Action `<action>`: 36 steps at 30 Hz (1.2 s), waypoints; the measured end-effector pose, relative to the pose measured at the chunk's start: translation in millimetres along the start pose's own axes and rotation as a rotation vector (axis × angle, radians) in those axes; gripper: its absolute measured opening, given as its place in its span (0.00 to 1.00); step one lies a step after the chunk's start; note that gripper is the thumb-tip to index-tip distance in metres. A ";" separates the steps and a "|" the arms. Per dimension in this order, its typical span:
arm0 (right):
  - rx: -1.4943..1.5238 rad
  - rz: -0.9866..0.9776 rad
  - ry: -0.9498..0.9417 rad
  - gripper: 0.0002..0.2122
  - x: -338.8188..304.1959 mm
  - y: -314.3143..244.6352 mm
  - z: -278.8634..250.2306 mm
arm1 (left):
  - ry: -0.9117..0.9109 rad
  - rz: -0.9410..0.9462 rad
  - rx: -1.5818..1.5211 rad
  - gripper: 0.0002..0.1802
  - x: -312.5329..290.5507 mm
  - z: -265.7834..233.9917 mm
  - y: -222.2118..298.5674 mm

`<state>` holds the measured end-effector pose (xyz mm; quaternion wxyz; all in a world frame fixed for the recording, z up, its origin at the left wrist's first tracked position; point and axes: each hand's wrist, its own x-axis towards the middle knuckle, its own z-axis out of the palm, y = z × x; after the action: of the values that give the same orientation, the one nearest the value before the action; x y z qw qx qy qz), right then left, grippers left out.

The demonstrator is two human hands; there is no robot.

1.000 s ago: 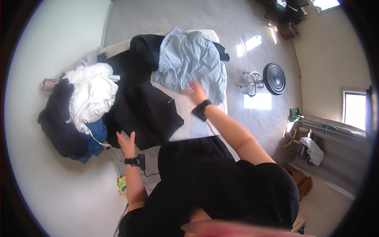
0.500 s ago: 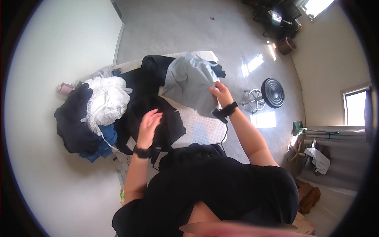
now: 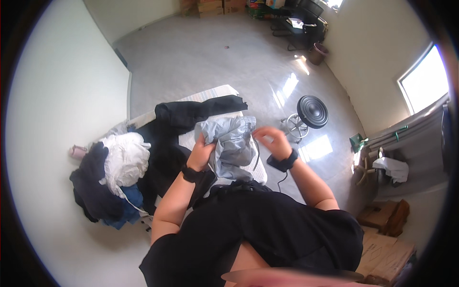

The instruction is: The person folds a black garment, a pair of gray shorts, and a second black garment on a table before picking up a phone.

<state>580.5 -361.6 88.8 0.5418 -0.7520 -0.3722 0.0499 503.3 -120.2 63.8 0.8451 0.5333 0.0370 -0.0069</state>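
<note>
A light grey garment [image 3: 232,143] with a gathered, elastic-looking edge hangs bunched in front of me. My left hand [image 3: 202,154] grips its left side, thumb on top. At the garment's upper right edge is my right hand [image 3: 271,139], its thumb and forefinger pinched together. A narrow dark strip [image 3: 256,158], perhaps a cord of the garment, hangs below those fingertips. Beneath and beyond, black garments [image 3: 167,134] lie spread on a white textured bed-like surface [image 3: 224,91], one long black piece reaching toward its far right corner.
At left is a heap with a white garment [image 3: 126,160], a dark garment [image 3: 91,184] and blue cloth [image 3: 131,210], near the wall. A round black stool [image 3: 312,111] stands right of the bed-like surface. Cardboard boxes [image 3: 389,251] lie at lower right; black chairs [image 3: 299,21] stand far off.
The grey garment has been lifted off the black clothes and drawn nearer, now bunched. My left hand has moved over and gripped it. My view has tilted up, showing more of the far floor.
</note>
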 end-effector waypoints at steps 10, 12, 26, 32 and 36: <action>0.548 0.401 -0.130 0.23 22.5 22.2 27.8 | -0.088 0.085 0.581 0.28 -19.0 -3.3 10.2; 0.382 0.326 -0.002 0.16 33.5 20.4 42.0 | -0.072 0.063 0.846 0.33 -16.2 -27.1 -14.3; -0.561 -0.675 -0.605 0.10 23.3 -33.3 50.0 | -0.243 0.479 1.222 0.35 -37.8 -9.6 43.3; -0.562 -0.638 -0.467 0.12 30.2 -62.2 33.8 | -0.285 0.341 1.379 0.19 -36.1 -15.7 23.7; -0.596 -0.570 -0.382 0.16 33.5 -53.5 17.6 | -0.287 0.023 1.306 0.11 -32.3 -29.9 43.1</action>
<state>569.1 -320.1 138.1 0.2153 -0.7199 -0.6559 -0.0727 471.6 -75.6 92.1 0.3453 0.9295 -0.0934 -0.0897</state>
